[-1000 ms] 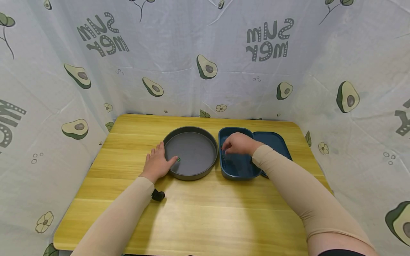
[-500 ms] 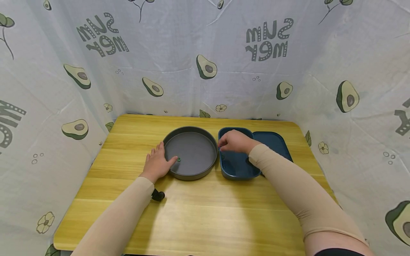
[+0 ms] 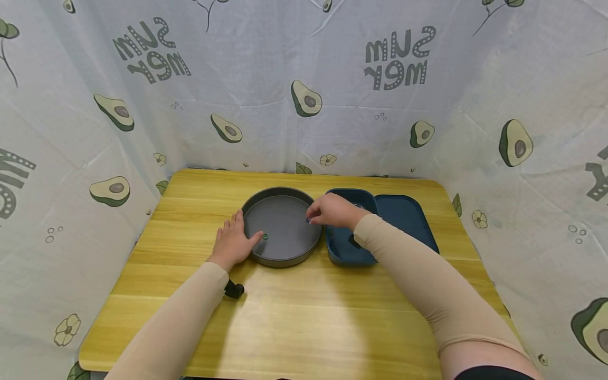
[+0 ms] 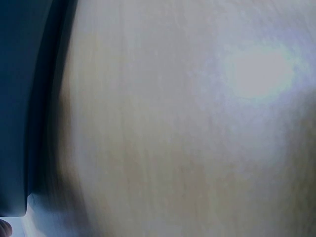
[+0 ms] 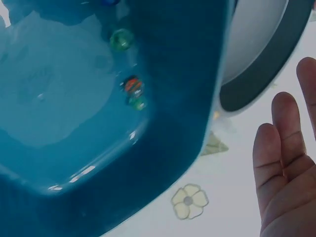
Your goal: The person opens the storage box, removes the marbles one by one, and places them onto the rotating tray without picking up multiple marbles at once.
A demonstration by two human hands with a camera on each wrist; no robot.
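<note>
My right hand (image 3: 334, 211) is over the right edge of the round grey pan (image 3: 282, 227), its fingertips pinching a small blue marble (image 3: 308, 220). The right wrist view catches some of that hand's fingers (image 5: 286, 118) beyond the blue container's wall. Inside the blue rectangular container (image 3: 351, 256), glass marbles lie along one side, among them a green marble (image 5: 121, 39) and an orange one (image 5: 132, 85). A green marble (image 3: 265, 237) lies in the pan close to my left thumb. My left hand (image 3: 233, 243) rests on the pan's left rim, fingers spread.
A dark blue lid (image 3: 408, 216) lies right of the container, partly under it. The wooden table (image 3: 285, 316) carries everything. A patterned cloth (image 3: 266, 137) hangs behind and at both sides. A black strap piece (image 3: 234, 290) juts from the left wrist.
My right hand has moved left from inside the blue container to above the pan's right side, bringing a blue marble. My left hand has kept still on the pan.
</note>
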